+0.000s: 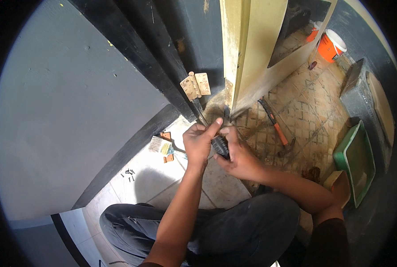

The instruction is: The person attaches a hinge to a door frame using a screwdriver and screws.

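Note:
A screwdriver (pixel 220 147) with a black handle is between my two hands, its thin metal shaft slanting up and left. My left hand (pixel 197 143) is closed at the shaft end of the handle, thumb up. Around the handle's other side, my right hand (pixel 239 156) is closed with bent fingers. The shaft leads to a pale, paint-flecked hinge (pixel 192 86) on the dark door frame (pixel 163 49). Whether the tip sits in a screw is too small to tell. A cream door (pixel 251 58) stands just beyond the hinge.
On the white tiles left of my hands lie a paintbrush (pixel 159 146), brown metal hinge parts (pixel 168 158) and several screws (pixel 128 174). A hammer (pixel 276 127) lies right. Farther right are an orange bucket (pixel 329 48), a grey box (pixel 358 86) and a green tray (pixel 339 156).

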Available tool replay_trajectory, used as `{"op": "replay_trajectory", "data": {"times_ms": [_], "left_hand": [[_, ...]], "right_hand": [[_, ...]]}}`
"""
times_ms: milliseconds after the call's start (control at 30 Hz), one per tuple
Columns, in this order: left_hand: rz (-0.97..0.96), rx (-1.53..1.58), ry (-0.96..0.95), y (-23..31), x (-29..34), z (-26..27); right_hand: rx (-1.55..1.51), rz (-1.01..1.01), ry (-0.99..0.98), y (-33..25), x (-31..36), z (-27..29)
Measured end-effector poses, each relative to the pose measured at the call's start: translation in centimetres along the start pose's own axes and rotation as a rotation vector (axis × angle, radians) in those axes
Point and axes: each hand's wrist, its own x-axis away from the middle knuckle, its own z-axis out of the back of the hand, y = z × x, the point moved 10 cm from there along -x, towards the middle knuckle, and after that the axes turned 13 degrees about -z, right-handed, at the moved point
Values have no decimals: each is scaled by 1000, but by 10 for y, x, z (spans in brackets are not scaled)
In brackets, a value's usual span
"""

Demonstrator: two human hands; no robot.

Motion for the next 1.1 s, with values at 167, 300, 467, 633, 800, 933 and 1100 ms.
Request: {"op": "replay_trajectory", "data": {"times_ms": [167,300,467,633,800,933,1100], "left_hand": [[253,180,-53,-4,5,-17],[93,199,-323,4,20,-33],[93,108,-209,0,10,-14],[19,-115,3,8,5,-8],[155,261,-321,0,22,-31],[235,415,-345,-10,26,-42],[63,-16,-82,-9,3,-14]], "right_hand": [[-832,-715,-185,64,-16,-32],[-1413,-899,-511,77,-8,-69],[-713,-718,-172,49,-2,-24],[24,-8,132,18,-7,-9],[-1156,-752,-356,46,0,-55],[-1179,-840,-483,70,-1,-59],[-265,-247,-117,45,-7,-10]]}}
